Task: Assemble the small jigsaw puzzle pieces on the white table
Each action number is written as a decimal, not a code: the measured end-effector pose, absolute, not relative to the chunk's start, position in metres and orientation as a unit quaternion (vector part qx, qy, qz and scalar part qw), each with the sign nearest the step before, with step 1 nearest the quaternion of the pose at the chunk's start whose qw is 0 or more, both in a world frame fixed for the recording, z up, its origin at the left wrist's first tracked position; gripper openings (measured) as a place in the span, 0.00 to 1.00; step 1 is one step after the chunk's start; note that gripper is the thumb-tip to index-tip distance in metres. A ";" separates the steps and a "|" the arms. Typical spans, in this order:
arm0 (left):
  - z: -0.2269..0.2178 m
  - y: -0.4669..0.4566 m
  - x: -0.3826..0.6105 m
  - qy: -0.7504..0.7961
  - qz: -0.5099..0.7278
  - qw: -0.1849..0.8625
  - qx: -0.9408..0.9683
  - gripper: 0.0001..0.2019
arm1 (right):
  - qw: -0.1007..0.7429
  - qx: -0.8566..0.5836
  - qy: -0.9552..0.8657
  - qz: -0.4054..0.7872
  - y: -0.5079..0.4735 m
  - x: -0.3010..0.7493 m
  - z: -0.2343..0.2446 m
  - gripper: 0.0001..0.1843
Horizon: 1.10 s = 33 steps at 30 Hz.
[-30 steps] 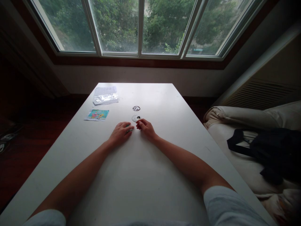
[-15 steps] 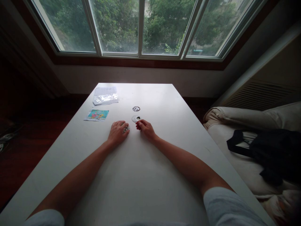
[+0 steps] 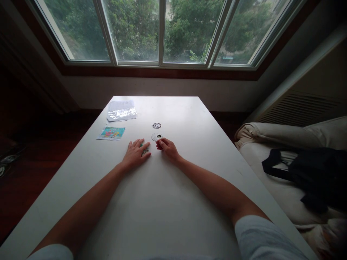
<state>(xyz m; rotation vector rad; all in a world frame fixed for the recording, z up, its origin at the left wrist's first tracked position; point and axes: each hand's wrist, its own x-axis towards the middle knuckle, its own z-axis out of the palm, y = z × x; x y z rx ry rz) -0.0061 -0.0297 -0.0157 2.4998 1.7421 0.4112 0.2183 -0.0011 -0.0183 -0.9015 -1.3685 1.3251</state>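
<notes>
My left hand (image 3: 135,153) lies palm down on the white table with its fingers spread. Beneath and beside its fingers is a cluster of small shiny pieces (image 3: 145,149), too small to name and partly hidden. My right hand (image 3: 167,147) is closed, thumb and fingertips pinched together at the edge of a round clear disc (image 3: 155,137) that has a dark patch on its right side. What the pinch holds, if anything, I cannot make out. Just beyond lies a second round piece (image 3: 156,125) with a dark rim and a black-and-white pattern.
A colourful printed sheet (image 3: 112,133) and a clear plastic packet with papers (image 3: 121,111) lie on the left of the white table (image 3: 151,209). To the right, a dark bag (image 3: 314,173) rests on a pale sofa (image 3: 255,162). A window stands behind.
The fingers of my left hand have spread apart, and more of the small shiny pieces shows between them. My right hand stays almost in place at the clear disc.
</notes>
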 end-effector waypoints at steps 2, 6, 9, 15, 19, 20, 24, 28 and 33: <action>-0.016 -0.030 -0.004 0.555 0.137 0.031 0.820 0.26 | 0.495 -0.373 -0.564 0.545 -0.001 0.218 -0.019 0.18; -0.017 -0.028 -0.002 0.557 0.152 0.029 0.816 0.22 | 0.498 -0.377 -0.560 0.545 0.000 0.217 -0.022 0.19; -0.018 -0.024 -0.003 0.558 0.160 0.029 0.814 0.21 | 0.500 -0.378 -0.558 0.544 0.000 0.217 -0.022 0.19; -0.025 -0.011 -0.001 0.573 0.159 0.026 0.803 0.21 | 0.501 -0.381 -0.556 0.543 -0.001 0.217 -0.019 0.18; -0.028 0.002 -0.003 0.578 0.160 0.028 0.800 0.22 | 0.499 -0.382 -0.561 0.539 -0.001 0.217 -0.018 0.18; -0.028 0.007 -0.004 0.580 0.163 0.028 0.798 0.22 | 0.499 -0.382 -0.561 0.539 0.000 0.217 -0.018 0.18; -0.029 0.030 -0.011 0.595 0.179 0.021 0.783 0.21 | 0.500 -0.380 -0.558 0.543 0.001 0.217 -0.021 0.18; -0.032 0.056 -0.017 0.603 0.193 0.016 0.774 0.20 | 0.501 -0.379 -0.558 0.543 0.002 0.217 -0.023 0.19; -0.034 0.080 -0.020 0.601 0.226 0.008 0.766 0.19 | 0.502 -0.376 -0.554 0.548 0.002 0.217 -0.022 0.18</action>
